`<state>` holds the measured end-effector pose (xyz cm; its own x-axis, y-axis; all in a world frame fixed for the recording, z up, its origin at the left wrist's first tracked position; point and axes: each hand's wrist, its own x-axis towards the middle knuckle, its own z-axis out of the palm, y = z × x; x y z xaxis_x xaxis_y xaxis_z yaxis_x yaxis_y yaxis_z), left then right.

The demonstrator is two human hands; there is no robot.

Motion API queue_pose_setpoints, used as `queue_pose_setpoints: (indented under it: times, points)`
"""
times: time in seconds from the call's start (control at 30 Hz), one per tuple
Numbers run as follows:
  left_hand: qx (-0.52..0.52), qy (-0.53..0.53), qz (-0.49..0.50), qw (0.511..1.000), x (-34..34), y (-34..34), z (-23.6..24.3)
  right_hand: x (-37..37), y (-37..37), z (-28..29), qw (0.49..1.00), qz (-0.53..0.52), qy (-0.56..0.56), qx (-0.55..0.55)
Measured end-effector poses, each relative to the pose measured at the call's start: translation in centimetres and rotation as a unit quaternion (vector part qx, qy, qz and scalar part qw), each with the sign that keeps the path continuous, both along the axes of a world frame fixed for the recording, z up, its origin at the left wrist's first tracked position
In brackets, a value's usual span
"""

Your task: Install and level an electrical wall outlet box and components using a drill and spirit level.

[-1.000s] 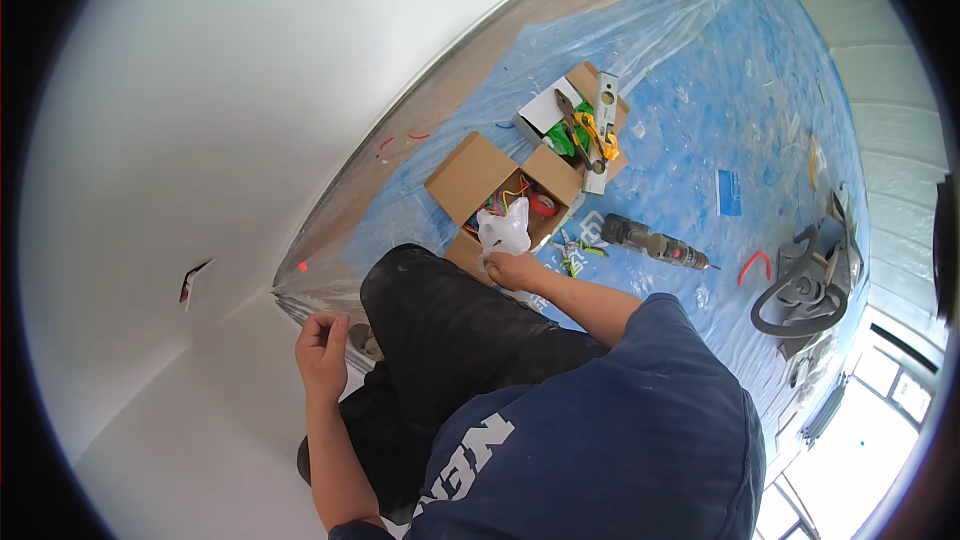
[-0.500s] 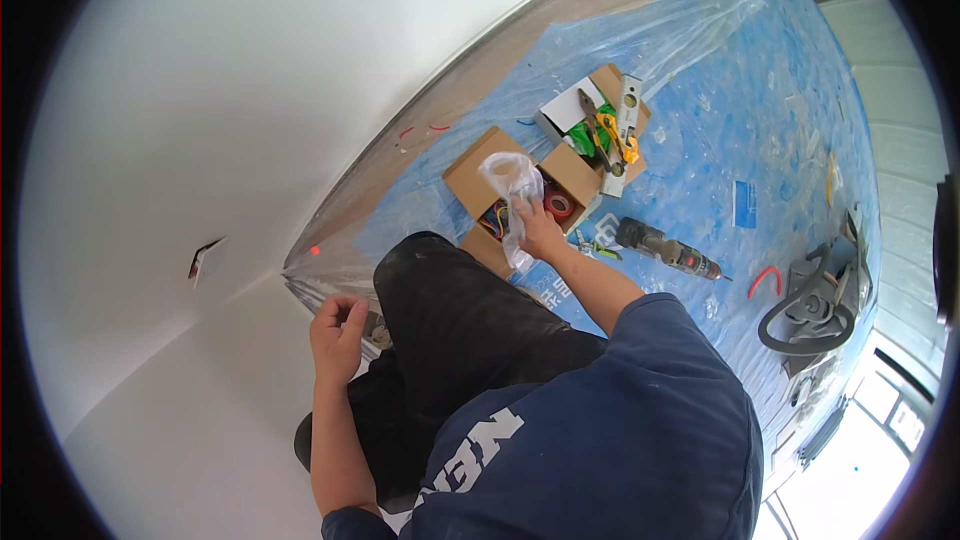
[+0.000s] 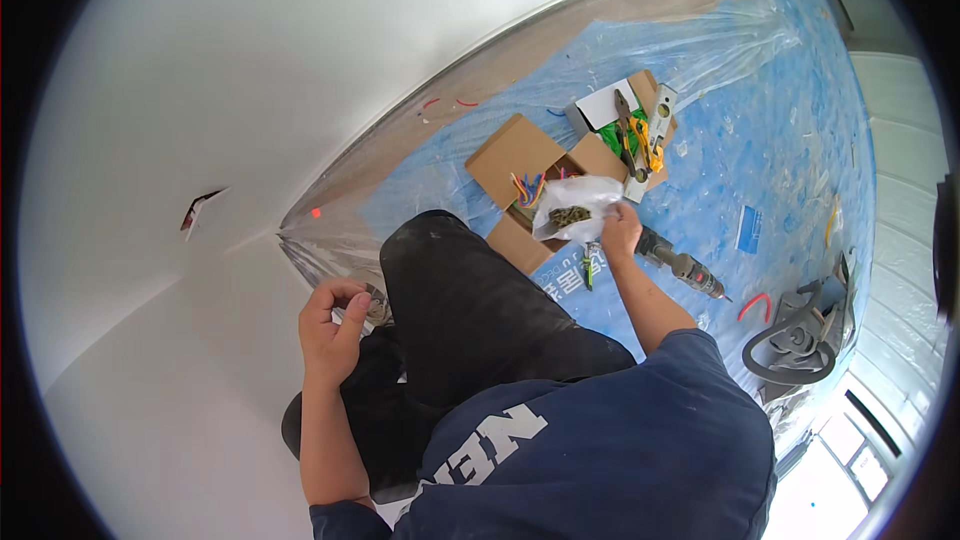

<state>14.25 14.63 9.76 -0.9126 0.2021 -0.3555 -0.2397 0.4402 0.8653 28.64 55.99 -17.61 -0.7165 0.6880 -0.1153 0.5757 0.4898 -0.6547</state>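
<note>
Right hand pinches a crinkled clear plastic bag of dark screws, long axis sideways, over the open cardboard box. Left hand curls closed near the knee.

Clear bag over brown carton

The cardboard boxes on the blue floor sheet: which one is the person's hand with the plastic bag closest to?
The open brown box with coloured wires; the right hand holds the clear bag over it.
</note>
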Motion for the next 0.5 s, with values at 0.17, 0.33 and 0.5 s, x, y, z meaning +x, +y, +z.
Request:
queue_pose_setpoints:
  times: [0.17,0.33,0.5]
  points:
    - [-0.003,0.012,-0.025,1.000,0.0,0.6,0.2,0.3,3.5,-3.2,0.996,-0.077,-0.045,0.007]
    - [-0.100,0.122,-0.022,0.987,2.3,-2.3,5.5,-1.6,2.7,-2.1,0.996,0.070,-0.037,0.043]
    - [-0.042,0.228,0.326,0.916,14.7,-9.5,6.4,0.4,1.9,0.1,0.996,0.057,0.043,0.045]
